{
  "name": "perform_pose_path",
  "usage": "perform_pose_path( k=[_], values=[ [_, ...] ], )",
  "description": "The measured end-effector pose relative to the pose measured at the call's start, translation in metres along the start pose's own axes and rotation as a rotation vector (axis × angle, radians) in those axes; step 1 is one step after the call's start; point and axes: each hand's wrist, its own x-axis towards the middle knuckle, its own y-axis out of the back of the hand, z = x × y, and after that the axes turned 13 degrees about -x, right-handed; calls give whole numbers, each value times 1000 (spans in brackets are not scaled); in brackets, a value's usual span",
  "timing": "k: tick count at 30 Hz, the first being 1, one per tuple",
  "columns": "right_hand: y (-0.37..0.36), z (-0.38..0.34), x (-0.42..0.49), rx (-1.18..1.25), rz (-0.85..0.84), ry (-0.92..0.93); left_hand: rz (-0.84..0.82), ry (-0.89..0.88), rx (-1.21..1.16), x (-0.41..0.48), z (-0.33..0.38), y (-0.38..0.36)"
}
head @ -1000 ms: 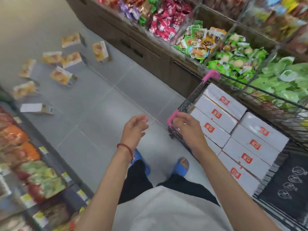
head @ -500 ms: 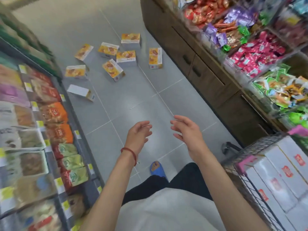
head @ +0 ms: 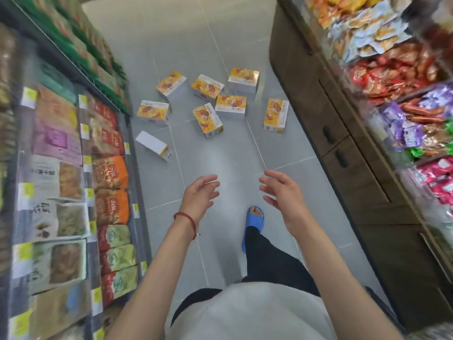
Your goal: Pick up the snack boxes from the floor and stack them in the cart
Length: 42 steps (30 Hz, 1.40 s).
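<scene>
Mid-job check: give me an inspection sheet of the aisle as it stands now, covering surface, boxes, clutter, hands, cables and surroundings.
Surface: grey tiled floor, a narrow aisle between two displays.
Job's things: eight snack boxes scattered on the floor ahead; seven show orange print, and one white-faced box lies nearest the left shelf. The cart is not in view.
Clutter: nothing seen.
Hands: left hand and right hand are both open and empty, held out above the floor, short of the boxes.
Cables: nothing seen.
Surroundings: shelf of bagged snacks on the left; wooden counter with drawers on the right, bins of wrapped snacks above it; one blue slipper on the floor.
</scene>
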Motion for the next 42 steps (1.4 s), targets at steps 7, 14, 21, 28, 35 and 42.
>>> perform_pose_path(
  k=[7, 14, 21, 28, 35, 42],
  values=[
    [-19, -89, 98, -117, -102, -26, 99, 45, -47, 92, 81, -11],
    [-70, -164, 191, -212, -150, -48, 151, 93, -115, 186, 141, 6],
    [-145, -234, 283, -249, -80, -112, 163, 176, -119, 309, 211, 50],
    [-207, -286, 353, -156, -28, -232, 170, 177, -21, 414, 282, 84],
    [-223, -328, 426, -137, -7, -298, 193, 264, 21, 494, 319, 71],
    [-218, -363, 507, -154, -15, -369, 164, 337, 130, 574, 338, 48]
  ],
)
